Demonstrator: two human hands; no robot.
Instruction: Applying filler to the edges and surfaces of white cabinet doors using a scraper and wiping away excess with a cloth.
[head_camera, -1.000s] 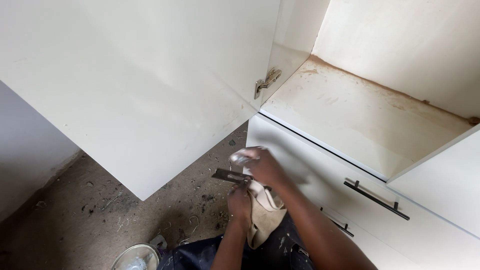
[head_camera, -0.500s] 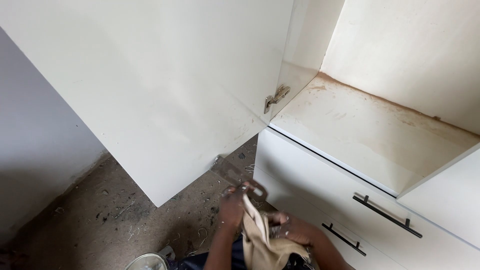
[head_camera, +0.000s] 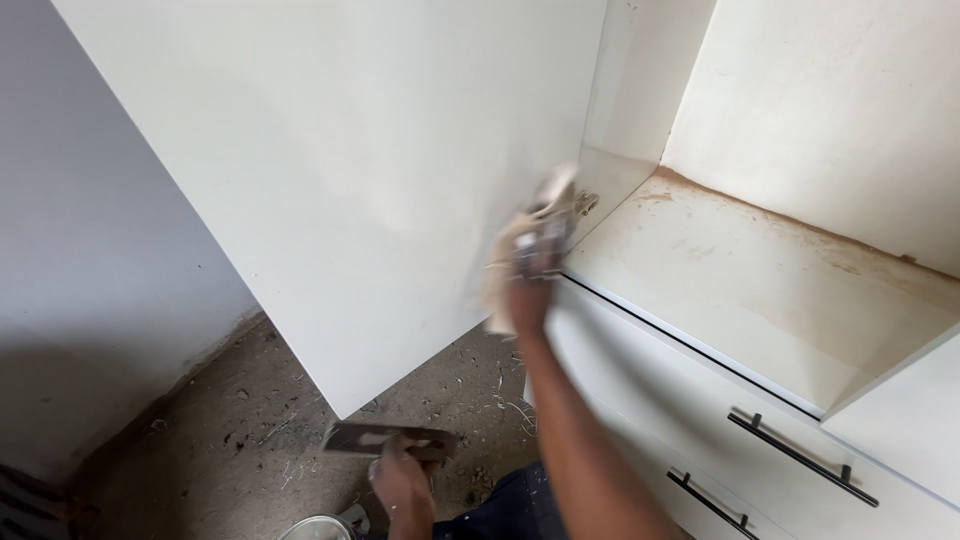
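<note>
My right hand (head_camera: 530, 268) is raised and blurred, closed on a cream cloth (head_camera: 540, 215) that it presses against the lower right part of the open white cabinet door (head_camera: 350, 180), close to the hinge (head_camera: 586, 203). My left hand (head_camera: 402, 482) is low near the bottom edge of the view and grips a flat metal scraper (head_camera: 385, 440) held roughly level over the floor.
A dusty cabinet shelf (head_camera: 760, 280) lies to the right, with white drawers and dark bar handles (head_camera: 800, 455) below it. The concrete floor (head_camera: 240, 430) is littered with debris. A round container (head_camera: 320, 527) sits at the bottom edge. A grey wall (head_camera: 90, 250) stands left.
My right hand rose from near my lap up to the door with the cloth. My left hand now holds the scraper lower in the view. The camera tilted slightly.
</note>
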